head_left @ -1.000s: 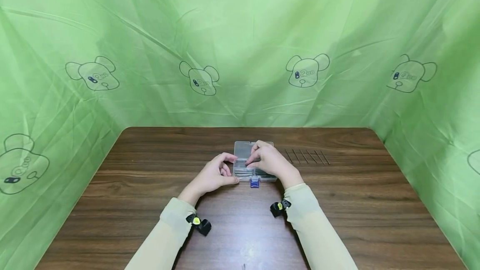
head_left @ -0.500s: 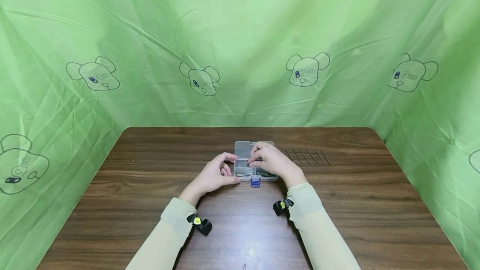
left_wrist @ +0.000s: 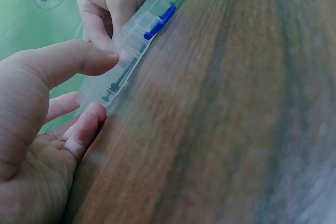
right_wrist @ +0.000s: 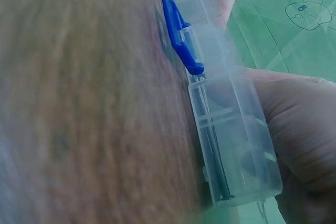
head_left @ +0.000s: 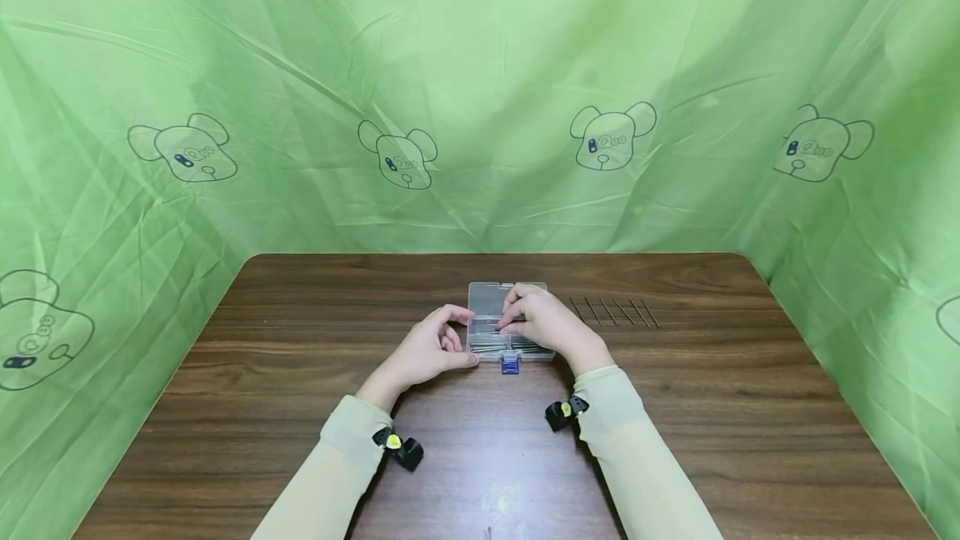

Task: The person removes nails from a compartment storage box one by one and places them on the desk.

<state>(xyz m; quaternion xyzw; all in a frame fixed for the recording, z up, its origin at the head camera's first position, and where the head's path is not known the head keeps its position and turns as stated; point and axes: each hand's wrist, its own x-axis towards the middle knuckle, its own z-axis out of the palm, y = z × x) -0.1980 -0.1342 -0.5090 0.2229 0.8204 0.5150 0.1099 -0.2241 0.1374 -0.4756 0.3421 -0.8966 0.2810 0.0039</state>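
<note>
A clear plastic compartment box lies on the table with its lid folded back and its blue latch at the front. My left hand holds the box's left side between thumb and fingers. Long nails lie in its front compartments; a nail also shows through the wall in the right wrist view. Over the back-left compartment, my right hand reaches in with thumb and fingers pinched together, seemingly on a thin nail that is mostly hidden.
To the right of the box, several nails lie in a slanted row on the brown wooden table. A green cloth with printed bear heads hangs along the back and sides.
My right hand has shifted slightly to the right over the box, its fingertips still down in the compartment. The left hand keeps its place at the box's side.
</note>
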